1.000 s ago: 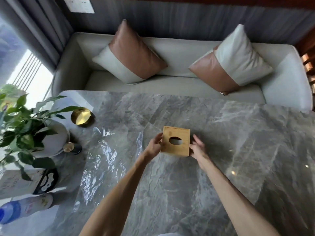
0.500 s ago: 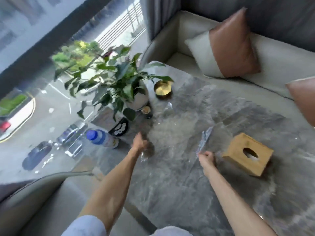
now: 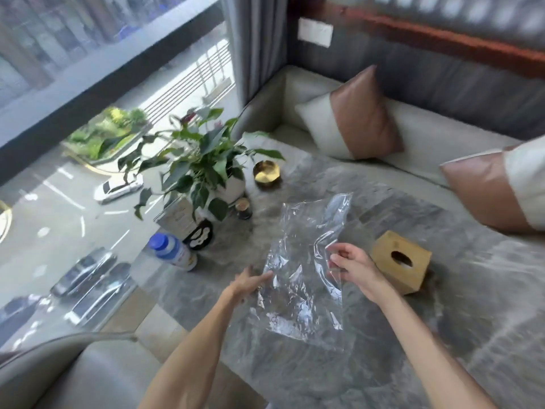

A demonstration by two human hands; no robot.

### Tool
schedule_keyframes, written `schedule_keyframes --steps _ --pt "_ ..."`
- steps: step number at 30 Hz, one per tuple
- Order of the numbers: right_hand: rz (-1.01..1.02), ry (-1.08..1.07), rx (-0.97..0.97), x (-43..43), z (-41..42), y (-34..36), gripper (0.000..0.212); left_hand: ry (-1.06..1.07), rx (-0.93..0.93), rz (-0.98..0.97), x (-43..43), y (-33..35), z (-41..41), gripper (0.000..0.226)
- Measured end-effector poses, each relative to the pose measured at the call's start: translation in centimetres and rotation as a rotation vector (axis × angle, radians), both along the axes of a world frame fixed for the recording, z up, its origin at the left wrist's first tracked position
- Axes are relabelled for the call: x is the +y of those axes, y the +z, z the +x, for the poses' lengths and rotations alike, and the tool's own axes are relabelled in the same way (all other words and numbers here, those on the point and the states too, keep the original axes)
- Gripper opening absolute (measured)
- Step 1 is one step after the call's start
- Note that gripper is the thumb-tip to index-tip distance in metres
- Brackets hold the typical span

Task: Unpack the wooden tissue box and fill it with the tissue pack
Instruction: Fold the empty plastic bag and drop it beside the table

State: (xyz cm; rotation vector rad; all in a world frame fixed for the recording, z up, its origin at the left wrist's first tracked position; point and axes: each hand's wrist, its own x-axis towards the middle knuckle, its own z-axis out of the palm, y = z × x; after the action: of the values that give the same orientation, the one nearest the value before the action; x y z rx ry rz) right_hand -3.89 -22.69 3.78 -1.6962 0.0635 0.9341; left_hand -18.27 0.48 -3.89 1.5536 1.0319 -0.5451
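The wooden tissue box [image 3: 401, 261] stands on the grey marble table [image 3: 383, 364], its oval slot facing up, with nothing touching it. Left of it, a clear plastic bag [image 3: 303, 267] is lifted off the table. My right hand [image 3: 352, 265] pinches the bag's right edge, just left of the box. My left hand [image 3: 250, 283] grips the bag's left edge with its fingers stretched along the film. I see no tissue pack in this view.
At the table's left end stand a potted plant [image 3: 206, 172], a gold bowl [image 3: 266, 173], a small dark jar [image 3: 243, 208], a lying blue-capped bottle [image 3: 174, 252] and a printed card [image 3: 180, 215]. A sofa with cushions [image 3: 362, 113] runs behind.
Both hands left the wooden box, reached left for the plastic bag and lifted it off the table. The view swung left toward the window.
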Motion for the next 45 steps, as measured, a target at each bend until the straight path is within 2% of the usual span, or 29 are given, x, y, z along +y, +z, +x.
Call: schedule_keyframes --steps 3,6,8,11,13,15,20,23,26,28,31,32,35,37,40,43,44,45 --pt "0.078 0.098 -0.104 -3.0 1.0 6.6 0.020 0.013 -0.208 -0.158 -3.4 1.8 1.5 0.077" --pt "0.091 0.169 -0.172 -7.1 1.6 12.1 0.018 0.023 -0.258 -0.403 -8.5 3.8 3.3 0.043" --pt "0.072 0.175 -0.216 -10.5 2.0 15.1 0.019 0.080 -0.357 -0.522 -11.7 5.6 4.6 0.024" --pt "0.063 0.006 -0.333 -16.4 2.7 18.5 0.026 0.105 -0.531 -0.482 -14.9 10.0 7.4 0.024" --pt "0.059 -0.126 -0.405 -20.4 3.4 20.6 0.030 0.033 -0.576 -0.475 -16.0 14.1 9.5 0.019" --pt "0.077 -0.208 -0.438 -23.9 4.1 22.7 0.031 -0.060 -0.639 -0.445 -16.4 18.7 11.9 0.025" --pt "0.147 -0.257 -0.581 -28.9 5.1 29.5 0.031 -0.326 -0.921 -0.260 -18.2 31.7 15.7 0.020" --pt "0.263 -0.279 -0.661 -30.7 5.3 34.6 0.033 -0.387 -1.092 -0.321 -18.4 39.2 16.6 0.019" --pt "0.445 -0.287 -0.731 -32.1 5.0 40.4 0.040 -0.477 -1.225 -0.471 -17.7 46.8 16.6 0.033" --pt "0.553 -0.278 -0.815 -32.8 4.2 44.2 0.043 -0.600 -1.304 -0.479 -17.3 51.4 16.4 0.041" --pt "0.641 -0.298 -0.974 -33.3 3.6 48.0 0.025 -0.667 -1.389 -0.420 -17.4 56.1 16.3 0.036" --pt "0.642 -0.328 -1.020 -33.4 3.9 48.5 0.029 -0.634 -1.403 -0.410 -17.7 57.0 16.5 0.034" --pt "0.580 -0.484 -1.090 -32.5 6.2 48.8 0.060 -0.541 -1.359 -0.299 -19.3 57.7 18.2 0.041" --pt "0.543 -0.570 -1.066 -31.9 7.8 48.1 0.062 -0.527 -1.301 -0.239 -20.6 57.2 19.2 0.050" --pt "0.576 -0.597 -0.929 -31.9 9.5 46.8 0.038 -0.457 -1.299 -0.197 -21.8 56.4 20.7 0.059" --pt "0.817 -0.459 -0.648 -32.7 10.2 46.0 0.023 -0.371 -1.341 -0.231 -22.2 55.9 21.8 0.048" --pt "0.873 -0.396 -0.568 -32.9 10.2 45.8 0.023 -0.367 -1.365 -0.232 -22.1 55.8 22.0 0.047" --pt "0.867 -0.349 -0.534 -33.0 10.2 45.8 0.033 -0.372 -1.389 -0.231 -22.0 55.6 22.2 0.046"
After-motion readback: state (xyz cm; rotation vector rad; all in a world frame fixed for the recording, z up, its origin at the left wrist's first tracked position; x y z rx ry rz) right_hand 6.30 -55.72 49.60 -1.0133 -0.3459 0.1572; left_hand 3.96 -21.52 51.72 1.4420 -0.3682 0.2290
